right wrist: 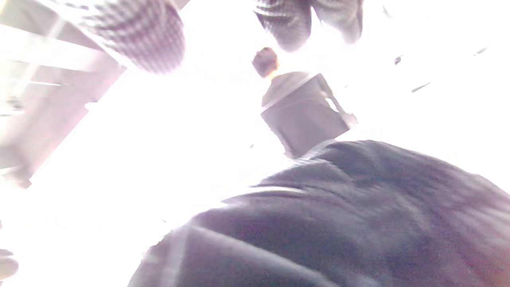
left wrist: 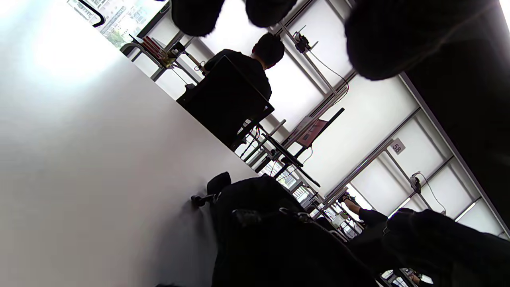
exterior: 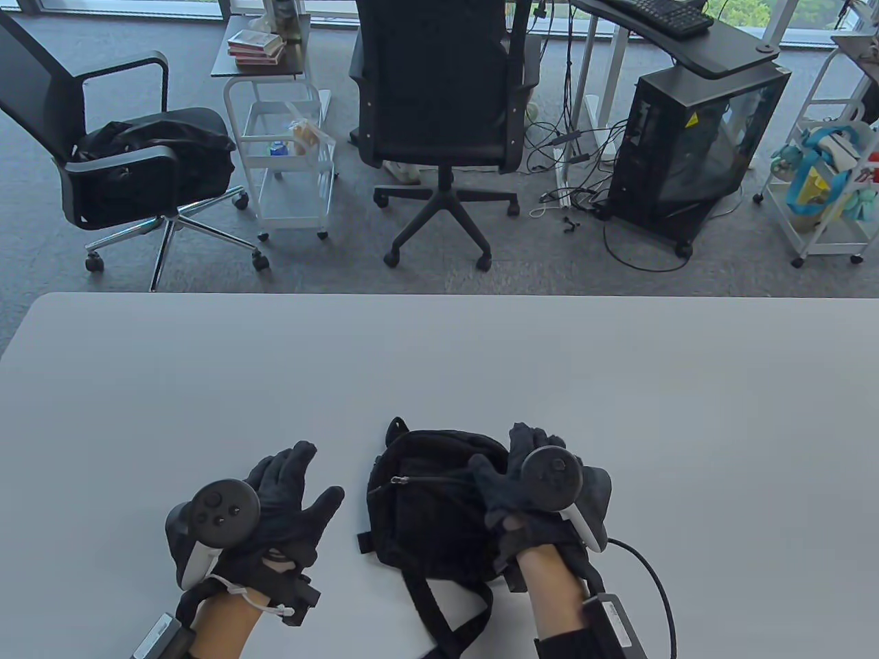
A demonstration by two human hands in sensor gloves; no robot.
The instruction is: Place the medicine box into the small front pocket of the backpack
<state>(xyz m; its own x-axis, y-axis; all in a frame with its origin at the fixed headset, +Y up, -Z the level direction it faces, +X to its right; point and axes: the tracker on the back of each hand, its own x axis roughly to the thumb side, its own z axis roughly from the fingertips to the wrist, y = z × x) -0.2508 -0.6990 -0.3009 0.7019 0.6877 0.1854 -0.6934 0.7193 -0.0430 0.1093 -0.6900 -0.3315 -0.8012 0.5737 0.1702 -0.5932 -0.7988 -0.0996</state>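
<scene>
Although the backpack [exterior: 432,508] lies on the worktop [exterior: 618,412], no medicine box shows in any view, so it may already be inside or out of sight. Right hand [exterior: 535,487] rests on the backpack's right side, its grip unclear. Left hand [exterior: 275,501] hovers just left of it, fingers spread, holding nothing. The zipper [exterior: 426,478] looks closed.

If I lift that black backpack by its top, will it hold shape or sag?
The black backpack probably sags: its fabric lies slumped and creased on the table. The straps trail loose and would likely dangle. It looks small and fairly flat, so probably light.
</scene>
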